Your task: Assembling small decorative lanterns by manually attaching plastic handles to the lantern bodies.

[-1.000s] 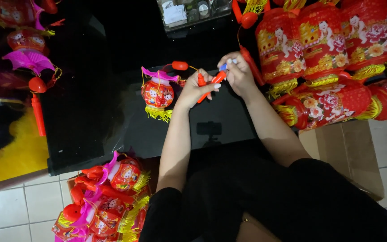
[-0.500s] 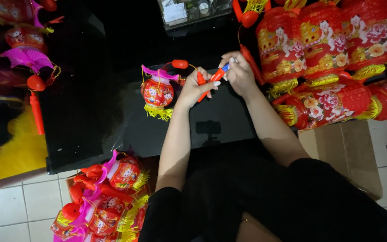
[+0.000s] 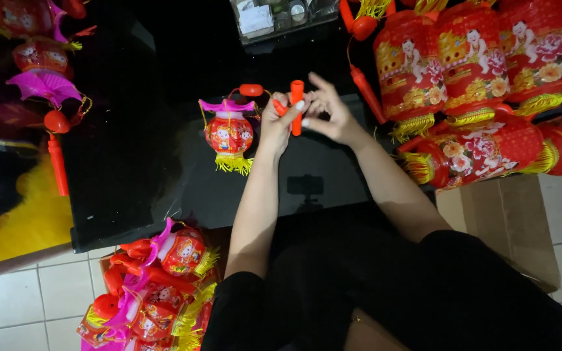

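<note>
A black table (image 3: 131,175) fills the middle, its near edge running just above the tiled floor (image 3: 27,299). At the far edge sits a clear tray (image 3: 281,16) of small items (too dim to name). Right of the lap a cardboard box (image 3: 508,221) stands under a stack of big red lanterns (image 3: 476,71), which crowd the table's right side. Below the near edge, a heap of small lanterns (image 3: 157,286) lies on the floor; more hang at the far left (image 3: 40,71). The tabletop between stays mostly open, save one small lantern (image 3: 229,133) with a pink top and yellow fringe, lying just left of the hands.

Both hands meet above the table. The left hand (image 3: 276,123) is curled tight on the lower part of a red stick (image 3: 296,107), held upright. The right hand (image 3: 330,117) pinches the same stick, other fingers spread.
</note>
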